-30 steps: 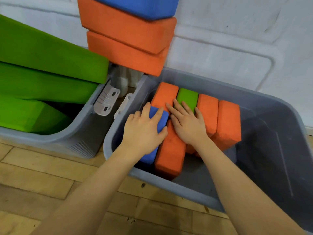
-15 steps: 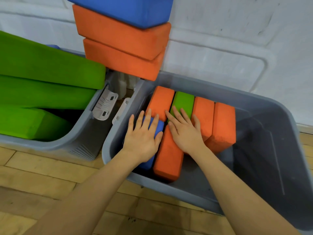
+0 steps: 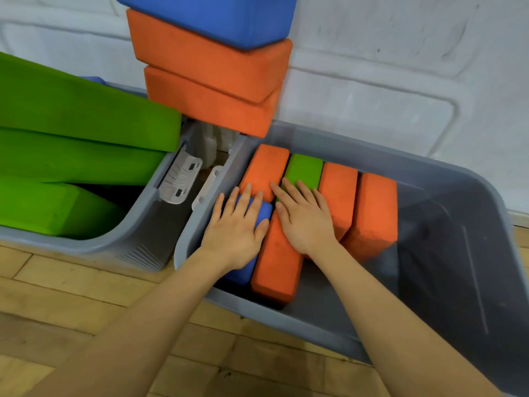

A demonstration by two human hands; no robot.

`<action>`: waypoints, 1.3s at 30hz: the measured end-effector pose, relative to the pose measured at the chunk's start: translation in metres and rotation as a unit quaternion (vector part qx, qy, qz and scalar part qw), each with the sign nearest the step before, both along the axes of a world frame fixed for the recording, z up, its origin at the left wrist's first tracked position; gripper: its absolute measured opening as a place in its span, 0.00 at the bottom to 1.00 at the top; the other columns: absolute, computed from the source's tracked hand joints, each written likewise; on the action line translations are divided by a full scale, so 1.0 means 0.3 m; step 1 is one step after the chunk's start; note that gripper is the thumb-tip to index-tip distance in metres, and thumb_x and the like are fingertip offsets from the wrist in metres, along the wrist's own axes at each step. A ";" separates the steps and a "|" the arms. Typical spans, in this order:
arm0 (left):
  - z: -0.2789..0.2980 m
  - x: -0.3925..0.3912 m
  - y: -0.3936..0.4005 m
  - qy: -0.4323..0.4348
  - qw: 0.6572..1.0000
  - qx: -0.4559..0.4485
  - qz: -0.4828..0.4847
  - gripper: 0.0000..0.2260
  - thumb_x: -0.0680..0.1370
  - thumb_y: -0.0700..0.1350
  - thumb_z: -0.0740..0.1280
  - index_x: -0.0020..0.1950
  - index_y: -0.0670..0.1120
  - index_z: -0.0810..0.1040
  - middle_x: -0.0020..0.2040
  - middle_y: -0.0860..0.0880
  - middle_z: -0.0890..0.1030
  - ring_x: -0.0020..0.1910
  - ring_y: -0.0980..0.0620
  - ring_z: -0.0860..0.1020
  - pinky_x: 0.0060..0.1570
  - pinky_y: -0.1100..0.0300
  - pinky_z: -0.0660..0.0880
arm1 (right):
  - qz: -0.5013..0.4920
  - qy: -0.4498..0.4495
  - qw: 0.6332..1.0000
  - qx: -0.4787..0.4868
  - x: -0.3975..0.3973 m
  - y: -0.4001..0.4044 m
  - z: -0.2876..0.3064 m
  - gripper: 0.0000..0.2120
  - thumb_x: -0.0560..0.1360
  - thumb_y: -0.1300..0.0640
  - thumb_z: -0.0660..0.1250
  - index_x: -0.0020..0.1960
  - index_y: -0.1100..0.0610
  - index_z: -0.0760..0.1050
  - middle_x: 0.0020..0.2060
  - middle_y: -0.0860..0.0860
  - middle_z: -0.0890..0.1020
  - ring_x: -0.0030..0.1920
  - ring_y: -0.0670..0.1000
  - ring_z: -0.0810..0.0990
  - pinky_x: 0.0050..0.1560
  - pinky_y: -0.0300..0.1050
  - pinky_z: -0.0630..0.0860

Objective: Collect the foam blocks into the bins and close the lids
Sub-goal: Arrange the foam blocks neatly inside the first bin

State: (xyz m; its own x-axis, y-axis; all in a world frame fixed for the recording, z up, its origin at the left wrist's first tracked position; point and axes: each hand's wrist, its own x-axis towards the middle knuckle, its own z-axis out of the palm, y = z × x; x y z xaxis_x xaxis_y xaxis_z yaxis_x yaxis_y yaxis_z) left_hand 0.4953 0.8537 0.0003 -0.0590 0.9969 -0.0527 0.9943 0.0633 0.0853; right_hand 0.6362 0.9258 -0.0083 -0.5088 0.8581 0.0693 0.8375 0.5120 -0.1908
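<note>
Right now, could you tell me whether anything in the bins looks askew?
Yes: the long green foam blocks overhang the left bin, too high for its lid. In the right bin, blocks sit tidy.

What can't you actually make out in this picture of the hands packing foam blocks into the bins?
- Head view: most of the blue block lies under the left hand.
- Whatever lies beneath the right hand is covered.
- The stacked blue block is cut off by the top edge.
- The left bin runs past the left edge; long green blocks hide its inside.
- No lids are in view.
</note>
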 end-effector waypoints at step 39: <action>0.970 -0.189 0.331 0.056 0.952 0.260 0.154 0.32 0.77 0.57 0.62 0.76 0.59 0.48 0.78 0.53 0.42 0.76 0.41 0.44 0.70 0.40 0.47 | 0.118 0.272 0.954 0.043 -0.165 0.420 0.942 0.45 0.70 0.50 0.73 0.76 0.41 0.46 0.76 0.58 0.46 0.73 0.63 0.57 0.69 0.59 0.63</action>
State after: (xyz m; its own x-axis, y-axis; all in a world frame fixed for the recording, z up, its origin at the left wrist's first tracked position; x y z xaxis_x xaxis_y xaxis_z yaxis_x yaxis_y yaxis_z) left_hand 0.4385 0.9530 0.2912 -0.3282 0.8216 0.4661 0.9404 0.3308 0.0790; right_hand 0.5867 1.0519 0.2743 -0.5560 0.7030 0.4434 0.4851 0.7077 -0.5136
